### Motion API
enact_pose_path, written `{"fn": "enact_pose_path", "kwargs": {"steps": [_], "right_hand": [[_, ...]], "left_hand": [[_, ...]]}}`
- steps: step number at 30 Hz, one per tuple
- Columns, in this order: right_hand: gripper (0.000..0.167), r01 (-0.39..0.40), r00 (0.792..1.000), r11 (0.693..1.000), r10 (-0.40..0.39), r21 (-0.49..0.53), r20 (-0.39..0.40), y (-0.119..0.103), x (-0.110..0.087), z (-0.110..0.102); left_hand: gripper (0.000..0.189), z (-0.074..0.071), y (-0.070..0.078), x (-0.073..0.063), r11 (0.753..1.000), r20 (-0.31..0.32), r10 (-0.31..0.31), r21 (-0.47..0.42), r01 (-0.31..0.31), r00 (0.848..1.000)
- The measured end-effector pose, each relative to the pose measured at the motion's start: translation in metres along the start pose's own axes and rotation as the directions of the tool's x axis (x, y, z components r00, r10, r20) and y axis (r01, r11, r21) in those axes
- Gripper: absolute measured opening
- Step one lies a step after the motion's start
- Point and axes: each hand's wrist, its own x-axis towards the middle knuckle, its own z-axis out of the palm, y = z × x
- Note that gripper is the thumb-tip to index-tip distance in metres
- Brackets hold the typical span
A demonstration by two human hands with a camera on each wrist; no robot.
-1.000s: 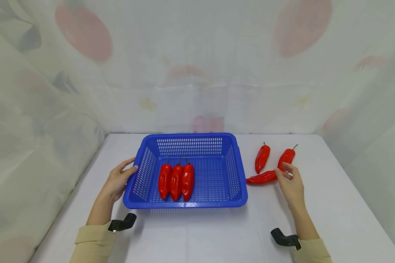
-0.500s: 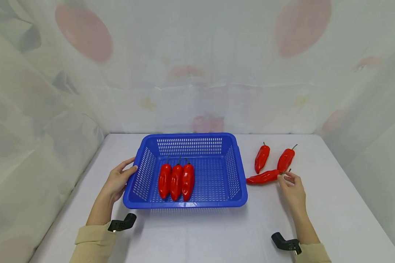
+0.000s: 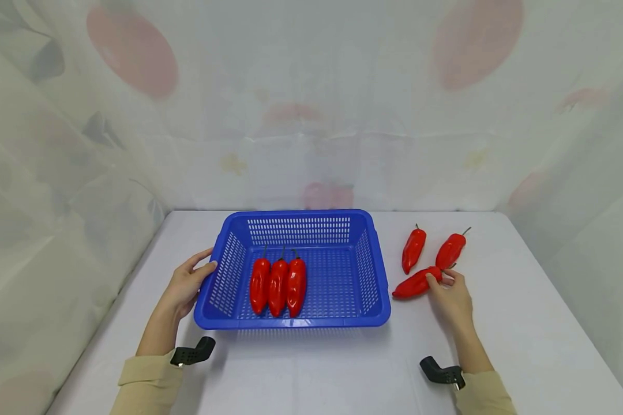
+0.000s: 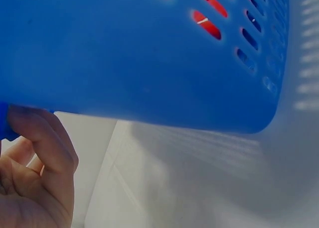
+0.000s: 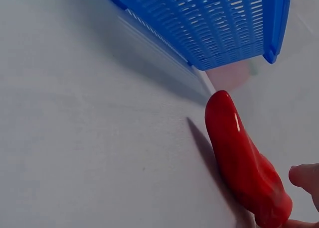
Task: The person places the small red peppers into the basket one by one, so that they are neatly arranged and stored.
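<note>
My left hand (image 3: 184,286) grips the left rim of a blue plastic basket (image 3: 292,324), fingers curled at the rim in the left wrist view. Inside the basket, towards its left, three red chili peppers (image 3: 278,288) lie side by side with stems pointing away. To the right of the basket my right hand (image 3: 454,300) holds another red chili pepper (image 3: 415,284) by its stem end, with its tip pointing left near the basket's side. In the right wrist view this held pepper (image 5: 244,161) slants across the right half, its shadow beside it.
Two more red chili peppers, one upright in view (image 3: 413,251) and one slanting (image 3: 451,251), lie on the white table (image 3: 311,374) behind the right hand. Pale printed sheeting (image 3: 311,115) walls in the back and both sides.
My right hand has come to the near end of the lying pepper and taken hold of it. That pepper's tip has swung slightly towards me. The left hand and basket stay put.
</note>
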Motion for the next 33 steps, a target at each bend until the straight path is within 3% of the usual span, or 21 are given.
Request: {"fn": "enact_pose_path", "kwargs": {"steps": [13, 24, 33], "right_hand": [[0.063, 0.088, 0.996, 0.99, -0.089, -0.11, -0.006, -0.007, 0.007, 0.006], [0.059, 0.089, 0.994, 0.99, -0.082, -0.107, 0.068, -0.009, 0.007, 0.003], [0.059, 0.174, 0.98, 0.973, -0.157, -0.149, 0.124, -0.011, 0.011, 0.004]], "left_hand": [[0.063, 0.001, 0.001, -0.003, 1.0, 0.003, 0.012, 0.014, -0.012, 1.0], [0.063, 0.001, 0.001, -0.002, 1.0, -0.003, 0.013, 0.004, -0.013, 1.0], [0.063, 0.002, 0.002, -0.003, 1.0, -0.003, 0.01, 0.011, -0.01, 1.0]]}}
